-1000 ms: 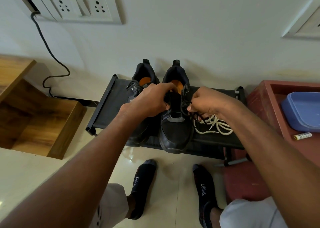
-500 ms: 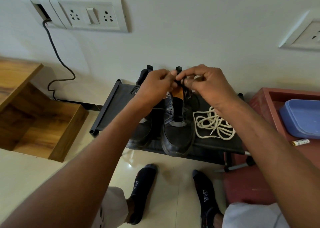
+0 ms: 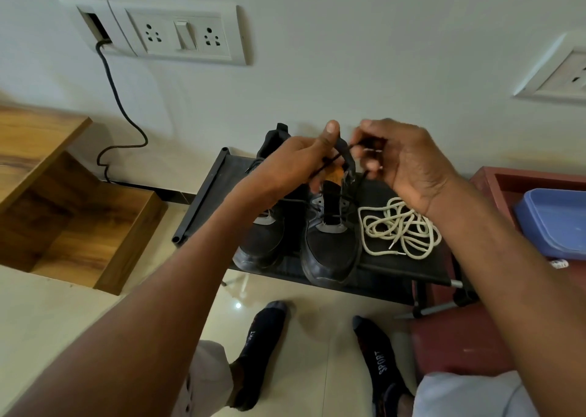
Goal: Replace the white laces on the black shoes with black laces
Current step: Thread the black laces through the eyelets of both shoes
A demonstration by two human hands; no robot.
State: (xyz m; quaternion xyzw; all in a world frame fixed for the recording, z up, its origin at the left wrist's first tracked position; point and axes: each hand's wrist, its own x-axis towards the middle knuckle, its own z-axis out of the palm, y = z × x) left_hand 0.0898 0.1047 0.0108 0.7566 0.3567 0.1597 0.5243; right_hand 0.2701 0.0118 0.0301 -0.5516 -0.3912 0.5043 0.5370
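Low black shoe rack (image 3: 206, 201): both hands, left (image 3: 291, 163) and right (image 3: 409, 169), pinch the black lace (image 3: 333, 159) over the right shoe (image 3: 329, 242). Uneven pulling could leave lopsided ends.

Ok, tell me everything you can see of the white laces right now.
The white laces lie in one loose tangled heap of off-white, woven-looking cord, out of the shoes altogether. They rest on the black rack, just right of the right-hand black shoe. Two tipped ends show at the near edge of the heap. Neither hand touches them; the right hand is raised above them.
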